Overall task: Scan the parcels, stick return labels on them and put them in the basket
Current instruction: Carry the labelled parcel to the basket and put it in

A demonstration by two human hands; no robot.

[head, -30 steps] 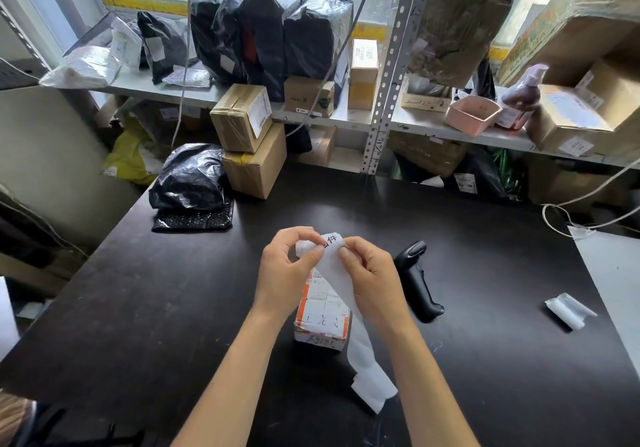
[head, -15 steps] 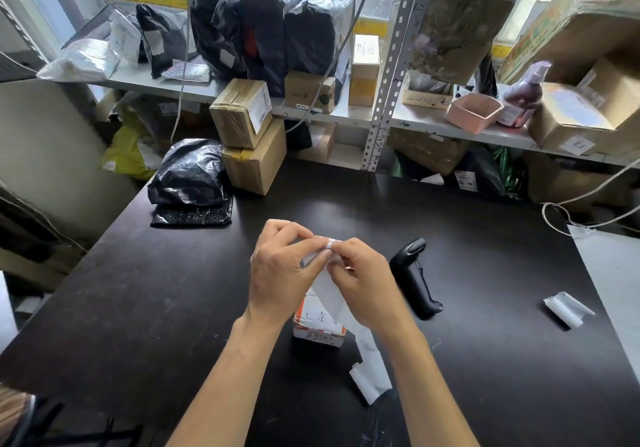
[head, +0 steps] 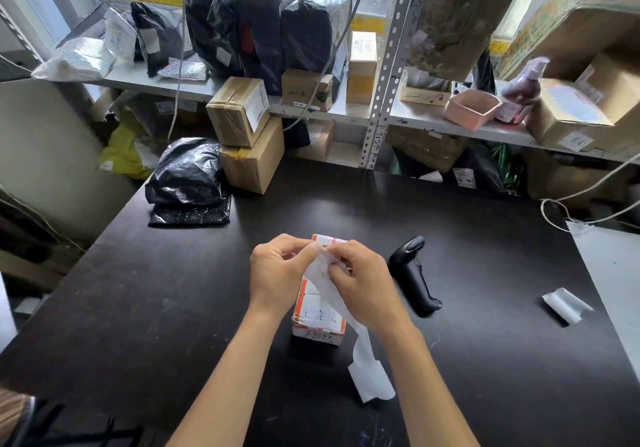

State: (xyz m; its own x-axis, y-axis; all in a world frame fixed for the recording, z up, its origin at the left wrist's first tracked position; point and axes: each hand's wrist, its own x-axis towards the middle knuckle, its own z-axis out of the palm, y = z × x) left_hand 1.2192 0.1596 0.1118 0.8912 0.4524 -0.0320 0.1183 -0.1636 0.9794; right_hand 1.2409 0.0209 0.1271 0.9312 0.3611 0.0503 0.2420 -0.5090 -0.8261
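A small orange-and-white parcel [head: 318,318] stands on the dark table [head: 138,308], and everything here is placed from it. Directly above its far end, the left hand [head: 277,273] and the right hand [head: 363,284] meet, both pinching the top of a white label strip [head: 360,349] between thumb and curled fingertips. The strip hangs down across the parcel's near right corner, its loose end lying on the table just right of and nearer than the parcel. Right of the parcel, beside the right hand, a black handheld scanner [head: 412,277] lies flat on the table. Further right, well apart, lies a small white roll of paper [head: 564,304]. Far behind the parcel to the left, two stacked cardboard boxes [head: 246,135] stand at the table's back edge, with a black plastic bag [head: 187,173] touching them on their left. Behind these a metal shelf [head: 346,114] holds more bags and boxes
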